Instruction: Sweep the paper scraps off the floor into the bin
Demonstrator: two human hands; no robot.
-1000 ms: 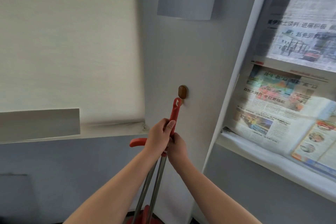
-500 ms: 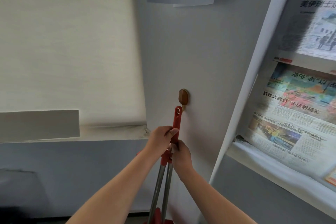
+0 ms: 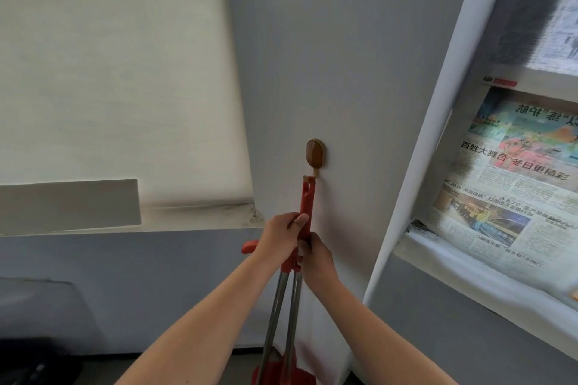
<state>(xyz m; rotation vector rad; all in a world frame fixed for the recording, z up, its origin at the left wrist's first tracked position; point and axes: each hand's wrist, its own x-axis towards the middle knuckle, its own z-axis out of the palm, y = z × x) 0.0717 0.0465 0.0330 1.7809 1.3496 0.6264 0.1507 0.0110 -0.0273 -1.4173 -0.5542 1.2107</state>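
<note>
A red broom handle [image 3: 306, 200] points up at a brown wall hook [image 3: 315, 153], its top loop touching the hook's tip. My left hand [image 3: 280, 236] grips the red handle just below that loop. My right hand [image 3: 316, 259] holds the same red grip lower down, where two metal poles [image 3: 283, 306] run down side by side. A second red handle end [image 3: 249, 246] sticks out left behind my left wrist. A red broom and dustpan base [image 3: 283, 373] shows at the bottom edge. No paper scraps or bin are in view.
The hook sits on a grey-white wall panel [image 3: 328, 72]. A pale roller blind [image 3: 109, 72] and window sill [image 3: 68, 206] are to the left. Newspapers [image 3: 513, 172] cover a window on the right, above a white ledge [image 3: 469, 262].
The broom handle's top loop has dropped slightly and now rests at the hook's tip. Both hands stay on the red grip. The camera has shifted, so the newspapers sit further right.
</note>
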